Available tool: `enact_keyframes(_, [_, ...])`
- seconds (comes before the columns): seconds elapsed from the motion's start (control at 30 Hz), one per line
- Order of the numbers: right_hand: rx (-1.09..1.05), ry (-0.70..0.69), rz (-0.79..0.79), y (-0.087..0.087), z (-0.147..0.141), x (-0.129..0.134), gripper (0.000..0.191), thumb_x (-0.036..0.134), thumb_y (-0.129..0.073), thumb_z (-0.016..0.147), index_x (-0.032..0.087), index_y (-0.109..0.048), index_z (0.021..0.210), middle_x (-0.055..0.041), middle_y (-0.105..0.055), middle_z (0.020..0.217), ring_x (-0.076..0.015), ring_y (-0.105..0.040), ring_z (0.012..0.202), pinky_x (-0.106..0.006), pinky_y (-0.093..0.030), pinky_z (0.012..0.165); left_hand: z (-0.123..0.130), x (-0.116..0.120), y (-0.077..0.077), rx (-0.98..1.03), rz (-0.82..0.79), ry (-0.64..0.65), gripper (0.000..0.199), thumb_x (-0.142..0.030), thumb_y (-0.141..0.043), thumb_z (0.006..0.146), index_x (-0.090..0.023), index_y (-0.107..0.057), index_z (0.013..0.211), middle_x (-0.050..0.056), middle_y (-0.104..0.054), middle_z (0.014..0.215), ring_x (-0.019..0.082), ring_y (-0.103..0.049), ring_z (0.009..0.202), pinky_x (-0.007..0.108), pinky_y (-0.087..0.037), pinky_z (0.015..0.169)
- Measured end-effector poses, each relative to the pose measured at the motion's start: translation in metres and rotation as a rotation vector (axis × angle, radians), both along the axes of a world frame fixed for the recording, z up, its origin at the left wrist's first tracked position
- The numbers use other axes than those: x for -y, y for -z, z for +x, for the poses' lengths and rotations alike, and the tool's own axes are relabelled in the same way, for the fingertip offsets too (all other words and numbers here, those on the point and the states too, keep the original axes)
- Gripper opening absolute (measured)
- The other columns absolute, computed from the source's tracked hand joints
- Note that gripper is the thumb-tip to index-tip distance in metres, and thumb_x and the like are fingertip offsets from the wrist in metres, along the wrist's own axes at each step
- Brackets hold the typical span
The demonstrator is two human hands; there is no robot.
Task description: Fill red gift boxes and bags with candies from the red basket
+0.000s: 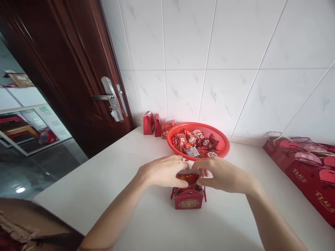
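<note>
A small red candy box [188,203] with a gold oval label and red cords at its sides stands upright on the white table [146,212]. Its top is open, and a shiny red packet [188,179] with gold print shows inside. My left hand [164,171] pinches the far left part of the box, thumb inside the opening. On the far right side, my right hand [222,175] grips in the same way, its fingers curled. The fingertips behind the box are partly hidden.
Just behind my hands stands a red plastic basket [226,141] of wrapped sweets. Several small red boxes [148,123] stand along the tiled wall. Red gift bags [300,170] lie at the right. A brown door [70,62] is at the left, and a cardboard box [39,230] is at lower left.
</note>
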State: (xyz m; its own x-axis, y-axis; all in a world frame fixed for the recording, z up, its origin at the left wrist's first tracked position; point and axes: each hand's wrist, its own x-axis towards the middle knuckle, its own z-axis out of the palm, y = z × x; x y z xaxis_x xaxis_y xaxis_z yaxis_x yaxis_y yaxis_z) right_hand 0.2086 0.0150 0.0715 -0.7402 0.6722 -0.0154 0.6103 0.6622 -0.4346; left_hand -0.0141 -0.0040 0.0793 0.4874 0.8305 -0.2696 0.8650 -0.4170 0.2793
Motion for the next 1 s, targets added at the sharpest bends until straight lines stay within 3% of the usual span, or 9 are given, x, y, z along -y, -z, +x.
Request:
enact_keyframes(0.13, [-0.094, -0.070, -0.060, 0.013, -0.013, 0.010, 0.017, 0.016, -0.069, 0.085, 0.022, -0.072, 0.101, -0.0012, -0.071, 0.087, -0.0152, -0.062, 0.069, -0.026, -0.043, 0.059, 0.009, 0.002, 0.003, 0.041, -0.035, 0.038, 0.028, -0.046, -0.066, 0.080, -0.024, -0.067, 0.097, 0.004, -0.056, 0.102, 0.021, -0.061, 0.085, 0.030, -0.039, 0.060])
enact_keyframes(0.2, [-0.119, -0.090, -0.081, 0.022, -0.013, 0.018, 0.009, 0.018, -0.070, 0.087, 0.020, -0.072, 0.095, -0.0011, -0.070, 0.088, -0.0138, -0.060, 0.068, -0.025, -0.042, 0.058, 0.010, 0.002, 0.005, 0.025, -0.061, 0.033, 0.034, -0.051, -0.071, 0.074, -0.023, -0.064, 0.093, 0.004, -0.055, 0.102, 0.021, -0.060, 0.084, 0.029, -0.037, 0.056])
enact_keyframes(0.27, [-0.154, -0.106, -0.053, 0.032, -0.010, 0.026, 0.005, 0.025, -0.071, 0.091, 0.020, -0.073, 0.092, -0.0026, -0.070, 0.093, -0.0147, -0.060, 0.074, -0.026, -0.045, 0.062, 0.010, 0.002, 0.006, -0.006, -0.081, 0.020, 0.041, -0.055, -0.073, 0.070, -0.022, -0.061, 0.091, 0.003, -0.056, 0.102, 0.022, -0.060, 0.087, 0.029, -0.036, 0.053])
enact_keyframes(0.33, [-0.196, -0.117, 0.006, 0.042, -0.004, 0.036, 0.014, 0.033, -0.069, 0.095, 0.021, -0.073, 0.091, -0.0038, -0.070, 0.093, -0.0172, -0.060, 0.080, -0.028, -0.047, 0.068, 0.008, 0.003, 0.006, -0.002, -0.083, 0.033, 0.044, -0.056, -0.074, 0.069, -0.023, -0.059, 0.093, 0.003, -0.056, 0.105, 0.023, -0.059, 0.091, 0.028, -0.037, 0.055])
enact_keyframes(0.43, [-0.239, -0.149, 0.049, 0.051, 0.006, 0.050, 0.021, 0.040, -0.063, 0.099, 0.022, -0.073, 0.093, -0.0034, -0.069, 0.086, -0.0191, -0.059, 0.082, -0.031, -0.048, 0.075, 0.009, 0.007, 0.003, 0.026, -0.090, 0.163, 0.041, -0.051, -0.077, 0.071, -0.023, -0.059, 0.095, 0.002, -0.057, 0.104, 0.022, -0.059, 0.093, 0.027, -0.039, 0.060])
enact_keyframes(0.57, [-0.304, -0.209, 0.042, 0.057, 0.013, 0.066, 0.020, 0.038, -0.059, 0.101, 0.023, -0.072, 0.097, -0.0035, -0.071, 0.093, -0.0187, -0.061, 0.090, -0.034, -0.048, 0.087, 0.018, 0.012, 0.002, 0.019, -0.124, 0.318, 0.036, -0.048, -0.077, 0.074, -0.022, -0.060, 0.091, 0.002, -0.058, 0.101, 0.020, -0.059, 0.090, 0.028, -0.038, 0.060])
enact_keyframes(0.77, [-0.402, -0.144, 0.125, 0.068, 0.020, 0.070, 0.038, 0.054, -0.053, 0.100, 0.020, -0.070, 0.098, -0.0069, -0.068, 0.086, -0.0210, -0.060, 0.085, -0.037, -0.052, 0.082, 0.026, 0.008, 0.014, -0.001, -0.089, 0.207, 0.039, -0.047, -0.073, 0.075, -0.023, -0.064, 0.104, 0.004, -0.056, 0.112, 0.022, -0.060, 0.090, 0.029, -0.037, 0.056])
enact_keyframes(0.87, [-0.428, -0.105, 0.155, 0.074, 0.025, 0.068, 0.028, 0.045, -0.054, 0.102, 0.022, -0.070, 0.104, -0.0076, -0.070, 0.092, -0.0206, -0.063, 0.087, -0.036, -0.053, 0.082, 0.026, 0.006, 0.017, 0.042, -0.056, 0.180, 0.045, -0.046, -0.073, 0.075, -0.025, -0.064, 0.114, 0.005, -0.055, 0.116, 0.020, -0.061, 0.087, 0.029, -0.039, 0.057])
enact_keyframes(1.0, [-0.500, -0.039, 0.202, 0.082, 0.029, 0.063, 0.017, 0.032, -0.055, 0.102, 0.021, -0.068, 0.098, -0.0072, -0.069, 0.090, -0.0181, -0.061, 0.080, -0.031, -0.054, 0.072, 0.027, 0.004, 0.016, 0.062, -0.037, 0.187, 0.041, -0.039, -0.069, 0.080, -0.025, -0.064, 0.118, 0.005, -0.055, 0.120, 0.021, -0.061, 0.093, 0.029, -0.041, 0.062])
